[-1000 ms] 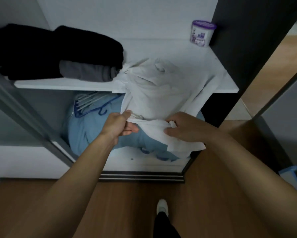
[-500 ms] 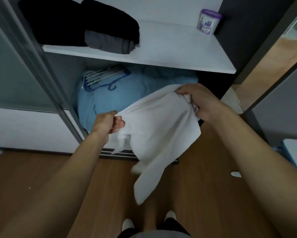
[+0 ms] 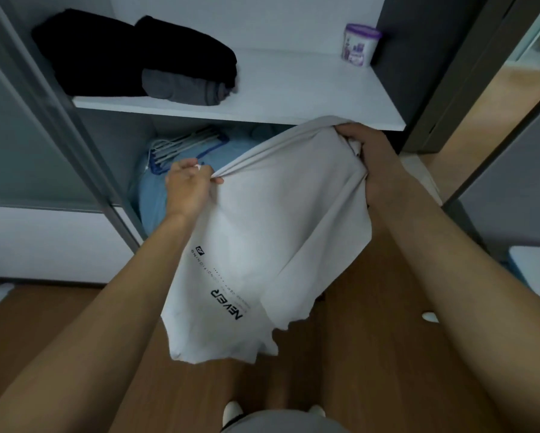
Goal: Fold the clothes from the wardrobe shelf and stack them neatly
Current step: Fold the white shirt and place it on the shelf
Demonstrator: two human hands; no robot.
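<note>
**Before the open wardrobe: a white T-shirt held up in two hands**

Across the upper half of the view stands the wardrobe (image 3: pixel 396 73), its white shelf (image 3: pixel 293 89) at mid height and a lower compartment beneath it. Wooden floor (image 3: pixel 371 339) fills the foreground.

The white T-shirt (image 3: pixel 278 229) is the task's garment. It hangs in the air in front of the lower compartment, clear of the shelf, its top edge stretched taut between the two hands and slanting up to the right. The loose cloth falls toward the floor, with black lettering (image 3: pixel 226 303) reading "NEVER" near its lower left.

A light blue bundle of fabric (image 3: pixel 156 198) lies in the lower compartment, behind the shirt. On the shelf's left end sits a pile of black folded clothes (image 3: pixel 106 54), with a grey folded garment (image 3: pixel 181 87) tucked under its front right part.

The right hand (image 3: pixel 368 160), just below the shelf's front edge, has its fingers curled round a bunched corner of the shirt. The left hand (image 3: pixel 186 185), lower down, pinches the other end of that edge between thumb and fingers.

Clothes hangers (image 3: pixel 181 145) rest on top of the blue bundle. A small purple-lidded container (image 3: pixel 359 45) stands at the shelf's back right corner.
</note>
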